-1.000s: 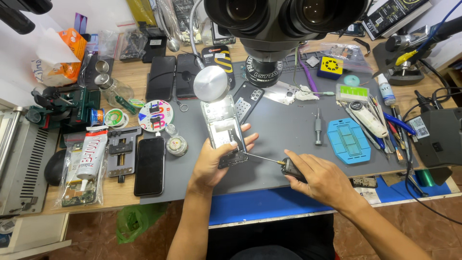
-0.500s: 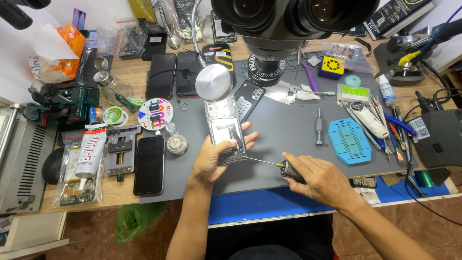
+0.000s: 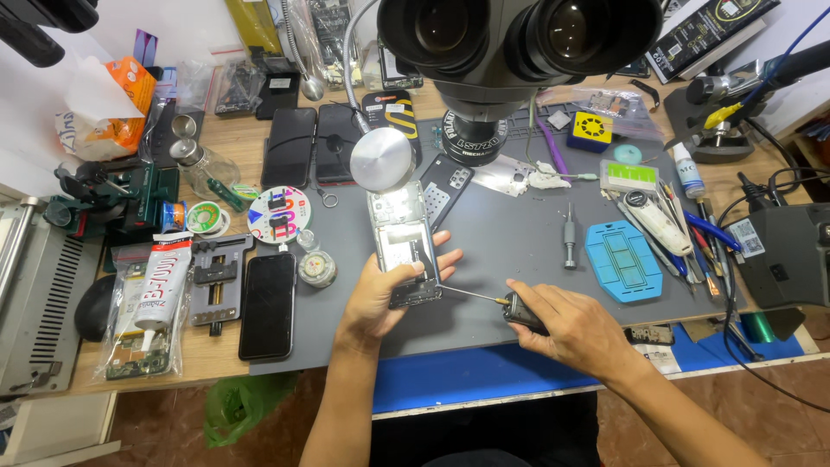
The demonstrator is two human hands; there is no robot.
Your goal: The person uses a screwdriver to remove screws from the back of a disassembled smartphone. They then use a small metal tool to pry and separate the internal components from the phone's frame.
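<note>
Your left hand [image 3: 380, 298] closes around the lower end of an opened smartphone with a glinting metal frame [image 3: 405, 246], thumb on its near side and fingers spread along its far edge, pinning it flat on the smooth grey rubber work mat [image 3: 510, 251]. Your right hand [image 3: 571, 327] wraps tightly round the black, ribbed handle of a thin steel-shafted screwdriver [image 3: 484, 298], whose slim shaft runs leftward to the phone's bottom corner; the tip itself is too small to make out.

Just beyond your left fingers, a round brushed-metal lamp head [image 3: 382, 160] on a bendy silver neck covers the phone's top end. Left of your left hand lie a small round clear glass jar [image 3: 317, 268], a glossy black rectangular phone lying face up [image 3: 268, 304] and a grey metal clamp jig [image 3: 214, 281]. Beyond your right hand sits a light-blue moulded plastic tray [image 3: 624, 259], and between the hands, farther off, a short grey metal driver [image 3: 569, 235]. The big black microscope head [image 3: 519, 43] hides much of the bench's far side, and your forearms are cut off at the lower edge.
</note>
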